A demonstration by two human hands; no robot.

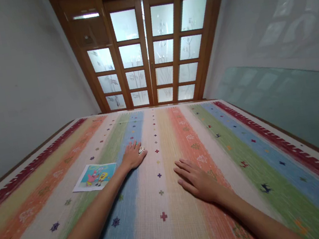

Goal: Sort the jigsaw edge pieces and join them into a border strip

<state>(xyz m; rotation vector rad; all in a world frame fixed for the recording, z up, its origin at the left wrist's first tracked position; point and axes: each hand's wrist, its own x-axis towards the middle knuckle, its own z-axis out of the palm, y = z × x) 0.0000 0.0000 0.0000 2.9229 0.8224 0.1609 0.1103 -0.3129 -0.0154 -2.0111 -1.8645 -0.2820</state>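
My left hand point(133, 156) is stretched forward with its fingers spread over a small whitish, speckled thing point(141, 150). Part of that thing shows between the thumb and forefinger, and bits of green and red peek out at the fingertips. The palm hides the rest, so its kind is unclear. Fingers extended and holding nothing, my right hand point(196, 180) lies on the striped cloth point(153, 225). To the left of my left forearm is a printed picture card point(96, 177) with a pink starfish and a yellow sponge cartoon figure on blue-green.
The striped cloth covers a wide, flat surface. Beyond its far edge stand wooden doors point(150, 52) with frosted panes. A pale green glass-like panel point(285, 111) leans along the right wall, and a grey wall point(15, 86) rises on the left.
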